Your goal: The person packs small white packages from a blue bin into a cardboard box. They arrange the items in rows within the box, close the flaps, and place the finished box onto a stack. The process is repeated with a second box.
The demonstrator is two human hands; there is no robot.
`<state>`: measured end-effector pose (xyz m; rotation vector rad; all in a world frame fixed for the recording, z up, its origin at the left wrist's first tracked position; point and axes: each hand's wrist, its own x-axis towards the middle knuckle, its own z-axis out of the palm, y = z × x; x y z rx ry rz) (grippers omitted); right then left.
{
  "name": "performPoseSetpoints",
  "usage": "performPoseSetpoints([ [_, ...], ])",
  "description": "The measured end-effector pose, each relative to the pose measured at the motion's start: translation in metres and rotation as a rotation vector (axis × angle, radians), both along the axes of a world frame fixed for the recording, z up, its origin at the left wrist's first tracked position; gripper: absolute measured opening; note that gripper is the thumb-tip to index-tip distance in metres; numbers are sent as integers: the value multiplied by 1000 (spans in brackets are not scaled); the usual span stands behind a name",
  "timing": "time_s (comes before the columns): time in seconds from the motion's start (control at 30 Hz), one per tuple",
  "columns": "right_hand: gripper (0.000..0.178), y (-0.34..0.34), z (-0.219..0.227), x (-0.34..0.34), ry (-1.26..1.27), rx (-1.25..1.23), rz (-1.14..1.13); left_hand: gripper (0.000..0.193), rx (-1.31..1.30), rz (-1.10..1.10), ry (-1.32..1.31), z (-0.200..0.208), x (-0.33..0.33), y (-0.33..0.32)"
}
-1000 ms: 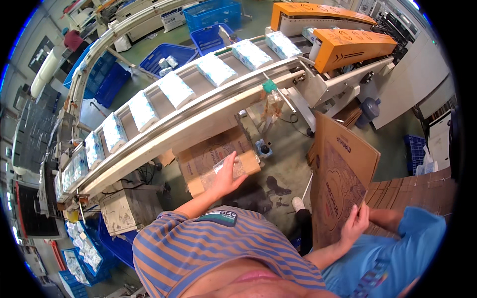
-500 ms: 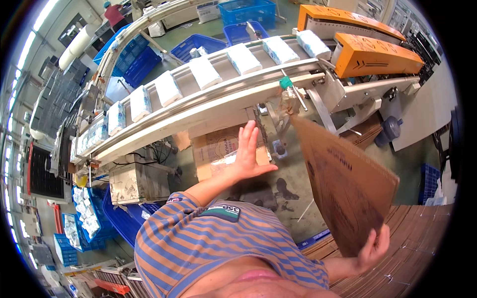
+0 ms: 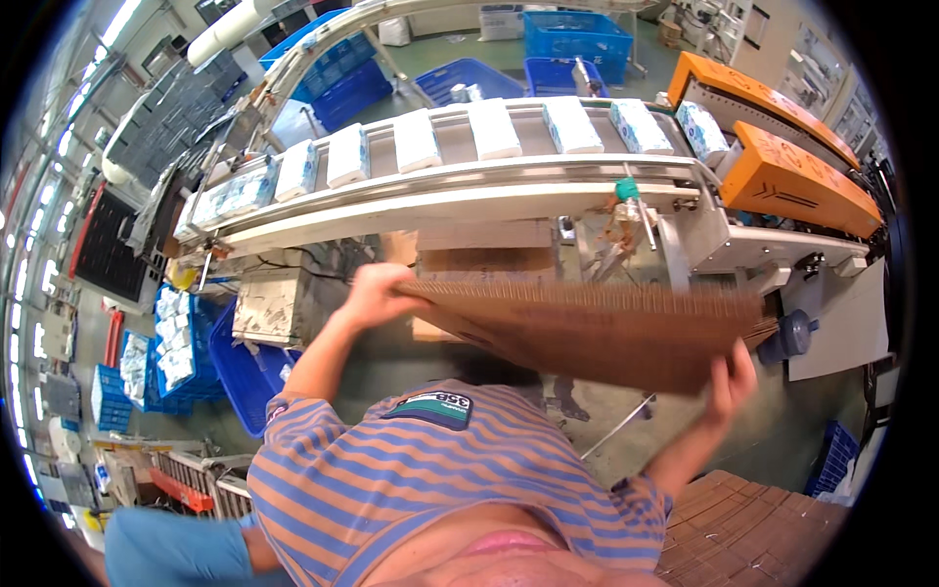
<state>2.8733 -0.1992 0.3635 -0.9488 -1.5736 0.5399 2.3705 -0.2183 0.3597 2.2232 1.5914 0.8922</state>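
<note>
blue crate (image 3: 575, 41), back | orange machine cover (image 3: 804, 184), right | bluish jug (image 3: 790, 338)

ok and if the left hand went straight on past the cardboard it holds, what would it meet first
On its present line, the left hand would probably meet the conveyor's pale side rail first; the cardboard box beneath shows nearer that line's start but looks lower, though depth is unclear.

One held carton (image 3: 606, 338), two orange covers (image 3: 802, 186)
</note>
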Motion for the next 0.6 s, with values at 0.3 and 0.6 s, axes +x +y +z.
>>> performPoseSetpoints([
  [0.3, 61, 174, -65, -225, -217, 319, -196, 35, 305, 440, 611, -14, -10, 54],
  [0.6, 43, 246, -60, -185, -817, 143, -380, 64, 468, 481, 646, -61, 28, 107],
])
